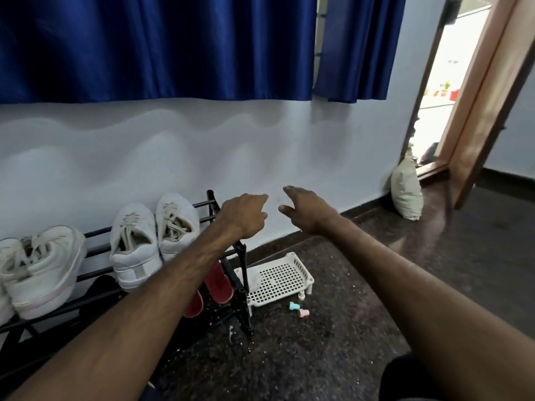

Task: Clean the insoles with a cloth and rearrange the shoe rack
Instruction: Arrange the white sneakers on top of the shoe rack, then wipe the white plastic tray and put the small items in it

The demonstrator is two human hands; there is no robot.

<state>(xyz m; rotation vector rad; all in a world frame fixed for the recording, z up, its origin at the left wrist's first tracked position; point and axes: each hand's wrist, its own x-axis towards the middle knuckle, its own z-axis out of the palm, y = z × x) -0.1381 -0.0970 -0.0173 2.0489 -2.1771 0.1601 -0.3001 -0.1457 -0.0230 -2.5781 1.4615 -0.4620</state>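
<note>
- Both bare forearms reach forward from the bottom edge. A dark patch of clothing (402,377) at the lower right is cut off by the frame.
- The shoe rack (98,233) stands at the left on the speckled dark floor (318,357), against the wall. It is black with thin rails in two tiers and is slightly blurred. Its left end runs out of view, and the left forearm crosses its right part.
- On the top tier sit two pairs of white sneakers, heels toward the camera. The left pair (40,270) is partly cut off by the frame edge. The right pair (139,250) is scuffed grey with loose laces.
- On the lower tier lie two red flat pieces (218,282), half covered by the forearm. I cannot tell whether they are insoles or slippers.
- A white perforated tray (283,277) on short legs rests on the floor just beside the rack's right end, part of it behind the rack's post. Two small pieces, teal (294,305) and pink (304,313), lie near it; what they are is unclear.
- The left hand (246,215) hangs over the rack's right end with fingers loosely curled, holding nothing.
- The right hand (307,208) is beside it, apart, palm down with fingers spread and relaxed, also holding nothing.
- Farther back are the pale wall (202,154), a blue curtain (159,47), a pale sack (405,192) and an open doorway (440,82) washed out by glare.
</note>
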